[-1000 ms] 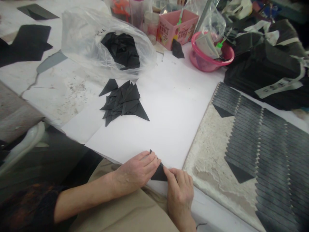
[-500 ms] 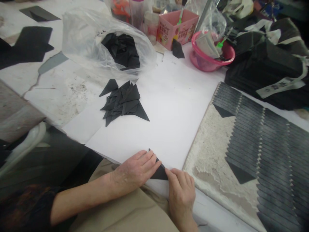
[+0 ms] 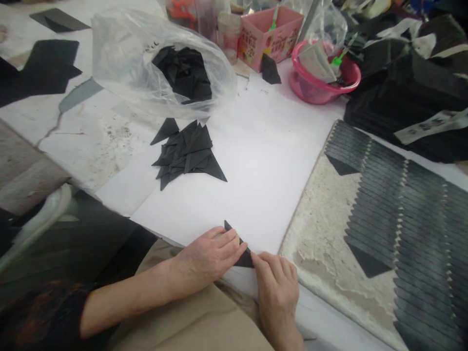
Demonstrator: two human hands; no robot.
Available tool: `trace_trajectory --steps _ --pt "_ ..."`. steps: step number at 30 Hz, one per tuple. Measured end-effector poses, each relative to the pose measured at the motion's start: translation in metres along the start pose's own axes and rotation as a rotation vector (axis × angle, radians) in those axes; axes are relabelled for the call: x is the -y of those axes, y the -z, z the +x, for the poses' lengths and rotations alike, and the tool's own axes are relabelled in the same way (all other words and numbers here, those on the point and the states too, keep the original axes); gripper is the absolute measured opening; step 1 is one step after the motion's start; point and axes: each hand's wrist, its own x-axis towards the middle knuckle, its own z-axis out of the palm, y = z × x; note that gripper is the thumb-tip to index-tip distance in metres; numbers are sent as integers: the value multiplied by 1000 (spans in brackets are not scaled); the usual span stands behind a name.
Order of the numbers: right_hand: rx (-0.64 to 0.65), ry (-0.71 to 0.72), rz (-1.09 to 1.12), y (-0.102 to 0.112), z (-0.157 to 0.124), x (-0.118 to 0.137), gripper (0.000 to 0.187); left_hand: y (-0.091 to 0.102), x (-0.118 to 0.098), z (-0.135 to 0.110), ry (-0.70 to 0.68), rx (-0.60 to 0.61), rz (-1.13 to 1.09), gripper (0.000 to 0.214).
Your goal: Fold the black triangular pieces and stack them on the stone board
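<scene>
A black triangular piece of thin sheet material (image 3: 244, 261) lies at the near edge of the white paper, a narrow strip along its upper edge looking folded over. My left hand (image 3: 215, 256) lies across it, fingers together and pressed down on that strip. At the right end of the strip, my right hand (image 3: 276, 282) pinches the piece between thumb and forefinger. Part of the piece is hidden under the left fingers. Beyond my hands sits a loose pile of similar black triangles (image 3: 188, 153) on the paper.
A clear plastic bag (image 3: 120, 63) of black pieces lies behind the pile. A pink box (image 3: 270, 36) and a pink bowl (image 3: 320, 92) stand at the back. On the right, a pale board (image 3: 321, 214) carries rows of overlapping black pieces (image 3: 380, 195). Black bundles (image 3: 409, 107) lie beyond.
My left fingers have slid slightly right along the strip, and more of its upper tip shows. The right hand keeps its pinch. The view has shifted a little.
</scene>
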Motion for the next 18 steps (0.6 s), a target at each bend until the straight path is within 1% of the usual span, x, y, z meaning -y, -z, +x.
trace_trajectory --steps 4,9,15,18 --pt "3 1 -6 1 -2 0 21 -4 -4 0 6 -2 39 31" --pt "2 -10 -19 1 -3 2 22 -10 -2 -1 -5 -29 -39 31" --pt "18 3 -21 5 -7 0 23 -3 -4 3 -3 -30 -18 31" --pt "9 -10 -31 6 -11 -3 19 -4 -8 4 0 -25 3 30"
